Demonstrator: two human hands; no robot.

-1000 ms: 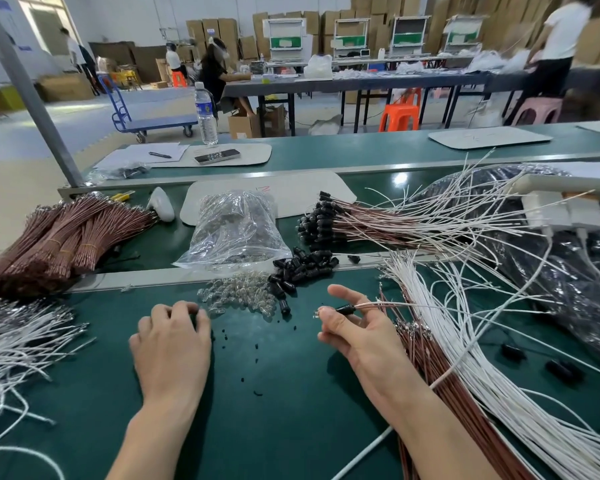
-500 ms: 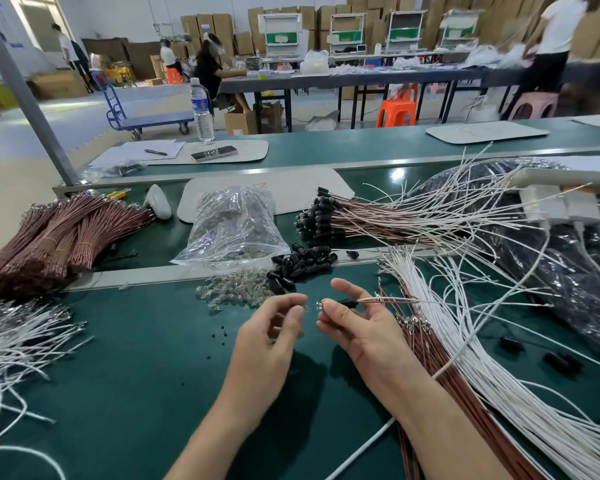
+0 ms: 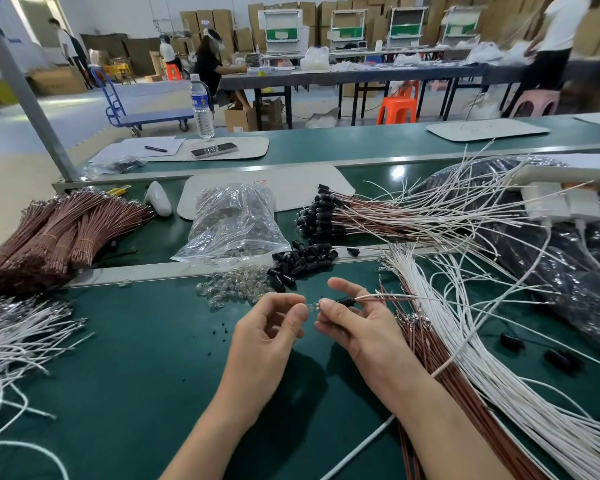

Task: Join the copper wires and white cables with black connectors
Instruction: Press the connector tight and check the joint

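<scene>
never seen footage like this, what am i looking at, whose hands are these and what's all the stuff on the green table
No machine here: a person works with bare hands, and the one camera sits on their head, looking down. The right hand pinches a black connector with thin wires trailing from it. The left hand pinches a small clear part just in front of it. On the green table lie loose black connectors, a pile of clear parts, a plastic bag, copper wire bundles and white cables.
</scene>
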